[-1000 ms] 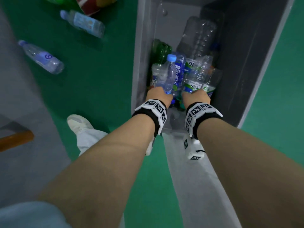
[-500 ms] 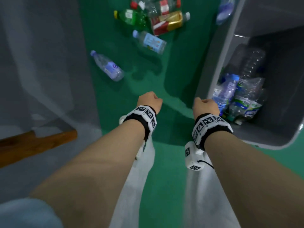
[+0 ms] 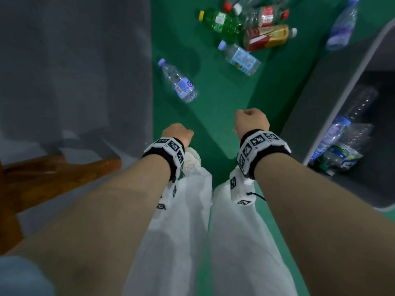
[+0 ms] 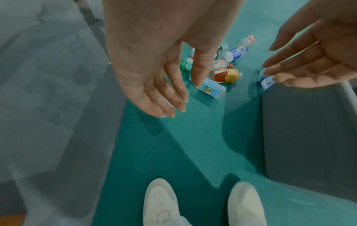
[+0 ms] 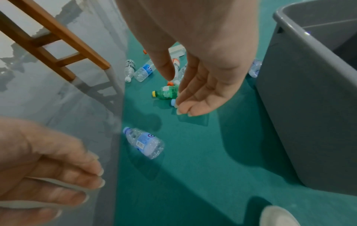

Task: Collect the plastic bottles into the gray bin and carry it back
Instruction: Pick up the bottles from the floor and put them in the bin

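Observation:
The gray bin (image 3: 339, 86) stands at the right on the green floor, with several clear bottles (image 3: 339, 146) lying inside it. More bottles lie loose ahead: a clear one with a purple cap (image 3: 178, 82), a blue-labelled one (image 3: 240, 57), a green one (image 3: 220, 22) and a red-and-gold one (image 3: 267, 36). My left hand (image 3: 178, 133) and right hand (image 3: 251, 121) hover side by side above the floor, left of the bin. In the wrist views the fingers of my left hand (image 4: 170, 99) and of my right hand (image 5: 195, 97) hang relaxed and hold nothing.
A wooden frame (image 3: 53, 174) stands at the left on a grey strip of floor (image 3: 74, 71) that borders the green. My white shoes (image 4: 160, 201) are planted below the hands. Another clear bottle (image 3: 342, 26) lies beside the bin's far corner.
Both hands have come out of the bin, where they were down among the bottles, and now hang empty over the floor to its left. The view has swung left toward the loose bottles.

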